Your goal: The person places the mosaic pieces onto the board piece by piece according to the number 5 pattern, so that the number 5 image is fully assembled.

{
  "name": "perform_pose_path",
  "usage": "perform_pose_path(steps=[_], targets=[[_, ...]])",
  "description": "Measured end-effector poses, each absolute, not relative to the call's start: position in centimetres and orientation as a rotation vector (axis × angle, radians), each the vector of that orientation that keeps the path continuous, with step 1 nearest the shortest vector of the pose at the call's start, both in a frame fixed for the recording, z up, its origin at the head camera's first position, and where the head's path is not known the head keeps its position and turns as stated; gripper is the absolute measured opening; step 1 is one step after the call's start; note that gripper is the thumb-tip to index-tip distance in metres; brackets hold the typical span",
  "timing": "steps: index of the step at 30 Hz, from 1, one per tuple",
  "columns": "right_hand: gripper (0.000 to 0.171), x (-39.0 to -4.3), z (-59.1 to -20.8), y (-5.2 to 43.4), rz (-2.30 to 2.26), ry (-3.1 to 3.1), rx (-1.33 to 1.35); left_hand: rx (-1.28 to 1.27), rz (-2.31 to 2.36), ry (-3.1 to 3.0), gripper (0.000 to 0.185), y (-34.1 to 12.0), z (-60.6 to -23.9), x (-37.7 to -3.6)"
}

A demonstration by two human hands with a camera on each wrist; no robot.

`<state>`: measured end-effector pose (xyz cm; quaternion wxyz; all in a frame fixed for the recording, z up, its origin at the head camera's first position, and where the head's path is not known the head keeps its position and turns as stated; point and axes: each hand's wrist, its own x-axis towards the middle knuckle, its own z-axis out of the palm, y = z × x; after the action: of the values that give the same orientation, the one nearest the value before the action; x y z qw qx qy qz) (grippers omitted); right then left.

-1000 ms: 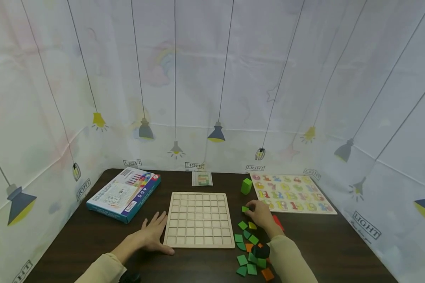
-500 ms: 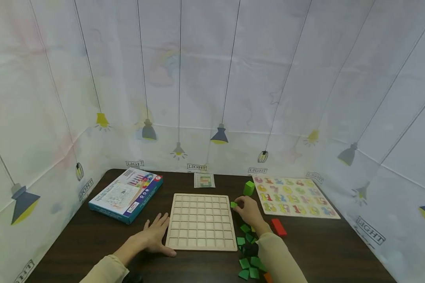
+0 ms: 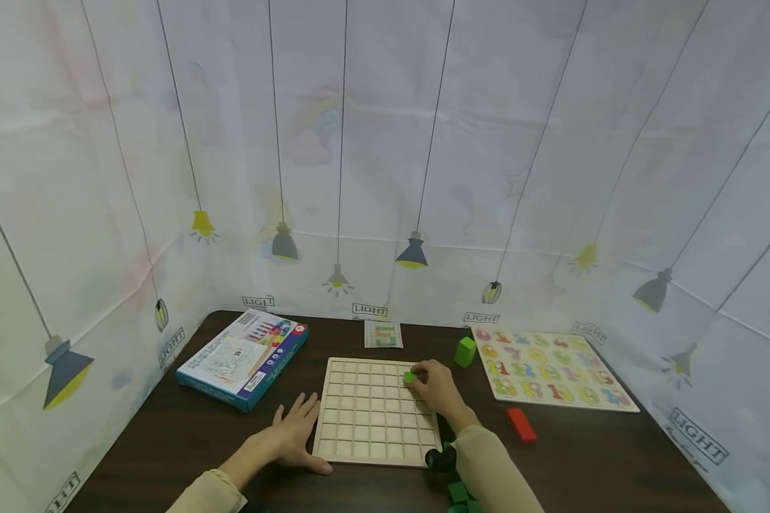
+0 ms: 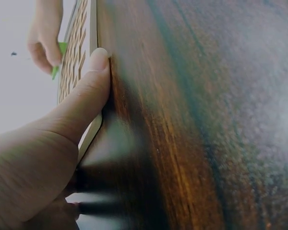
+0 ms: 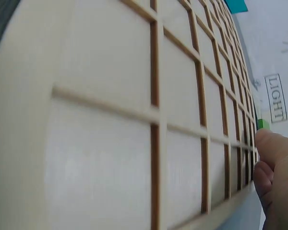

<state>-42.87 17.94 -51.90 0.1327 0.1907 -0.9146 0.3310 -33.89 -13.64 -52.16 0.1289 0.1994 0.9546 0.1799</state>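
A square wooden grid board [image 3: 372,420] lies on the dark table in front of me. My right hand [image 3: 438,388] pinches a small light-green block [image 3: 410,377] above the board's far right corner; the right wrist view shows the block [image 5: 263,124] at the fingertips. Whether the block touches the board I cannot tell. Beside the board's near left corner, my left hand [image 3: 290,436] rests with fingers spread. Its thumb [image 4: 89,91] lies against the board's near edge in the left wrist view.
Green pieces [image 3: 459,493] lie right of the board, partly hidden by the right sleeve. A red block [image 3: 521,425], a tall green block [image 3: 465,352] and a number board [image 3: 552,367] stand farther right. At the back are a pattern card [image 3: 383,334] and a box [image 3: 244,358].
My right hand has carried the small green block leftward from the loose pieces to over the grid board. My left hand stays beside the board. The head view has shifted slightly.
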Motion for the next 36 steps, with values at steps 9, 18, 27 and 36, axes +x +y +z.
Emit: perform_pose_path(steps=[9, 18, 27, 36], targets=[[0.017, -43.0, -51.7, 16.9, 0.932, -2.697, 0.588, 0.579, 0.548, 2.753, 0.129, -13.8, -52.2, -33.8], [0.015, -43.5, -51.8, 16.8, 0.87, -2.773, 0.524, 0.557, 0.522, 2.769, 0.124, -13.5, -51.4, -33.5], [0.018, -43.2, -51.9, 16.9, 0.845, -2.807, 0.504, 0.564, 0.54, 2.774, 0.123, -13.3, -51.5, -33.1], [0.025, -42.7, -51.3, 17.0, 0.963, -2.677, 0.509, 0.569, 0.532, 2.768, 0.124, -13.6, -51.5, -33.5]])
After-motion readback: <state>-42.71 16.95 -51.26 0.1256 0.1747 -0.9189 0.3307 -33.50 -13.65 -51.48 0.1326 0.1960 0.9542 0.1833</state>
